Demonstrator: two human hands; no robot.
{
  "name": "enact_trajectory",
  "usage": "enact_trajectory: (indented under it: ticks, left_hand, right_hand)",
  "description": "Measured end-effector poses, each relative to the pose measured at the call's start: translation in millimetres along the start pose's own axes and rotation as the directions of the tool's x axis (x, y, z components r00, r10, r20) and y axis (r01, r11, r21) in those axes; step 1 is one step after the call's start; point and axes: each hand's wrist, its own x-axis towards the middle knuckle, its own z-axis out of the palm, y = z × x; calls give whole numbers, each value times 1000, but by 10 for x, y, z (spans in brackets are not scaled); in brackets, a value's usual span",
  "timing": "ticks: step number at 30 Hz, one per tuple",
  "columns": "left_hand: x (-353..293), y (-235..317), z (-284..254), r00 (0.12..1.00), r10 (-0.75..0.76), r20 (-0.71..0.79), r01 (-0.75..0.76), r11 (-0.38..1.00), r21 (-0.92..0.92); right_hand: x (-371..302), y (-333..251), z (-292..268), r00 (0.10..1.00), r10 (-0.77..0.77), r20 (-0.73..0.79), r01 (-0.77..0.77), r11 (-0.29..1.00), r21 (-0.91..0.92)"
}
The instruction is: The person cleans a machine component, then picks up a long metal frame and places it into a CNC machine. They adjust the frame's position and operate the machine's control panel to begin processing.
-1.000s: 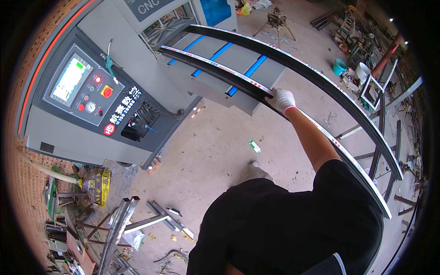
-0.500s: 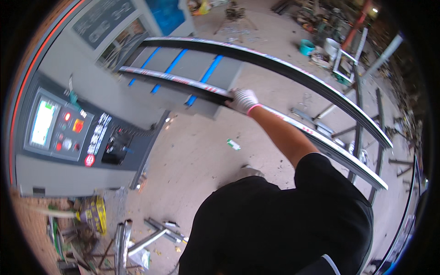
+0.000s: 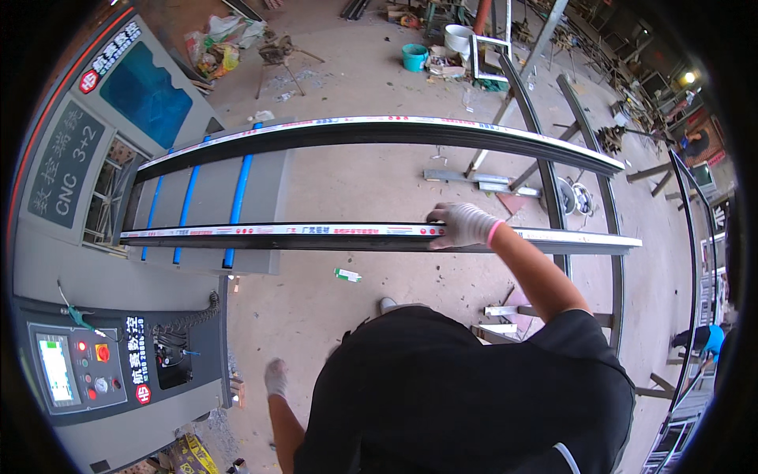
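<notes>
My right hand [image 3: 466, 225], in a white striped glove with a pink cuff, is closed over the top of the nearer long dark profile bar [image 3: 332, 238]. Printed film runs along that bar's upper face. Its left end lies on a grey machine bed with blue strips [image 3: 187, 207], and its right part rests across dark metal rails [image 3: 617, 280]. A second, similar profile bar [image 3: 379, 133] lies farther off, apart from the first. Low at my left side hangs my left hand [image 3: 276, 378], also gloved and away from the bars; its fingers are too small and blurred to read.
A grey machine [image 3: 55, 261] with a lit control panel [image 3: 76, 367] stands at left. Beyond the bars are a teal bucket [image 3: 414, 57], a white bucket [image 3: 459, 39] and a white frame [image 3: 489, 59]. A green-and-white packet [image 3: 347, 275] lies on the floor. Another person [image 3: 703, 340] is at far right.
The view has turned, so the bars now run nearly level across it. My right hand stays on the nearer bar, and my left hand has come into sight at lower left.
</notes>
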Motion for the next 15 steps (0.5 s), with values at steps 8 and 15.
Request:
enact_trajectory:
  ticks: [8,15]
  left_hand:
    - [1720,1293,-1503,848,-423,-320,-24,573,-819]
    - [2688,2243,-2137,518,-847,-118,490,407,-771]
  right_hand:
    - [-1366,1487,129,955,192,-227,-99,925,367]
    - [-1838,2000,517,741,376,-556,-185,911,369]
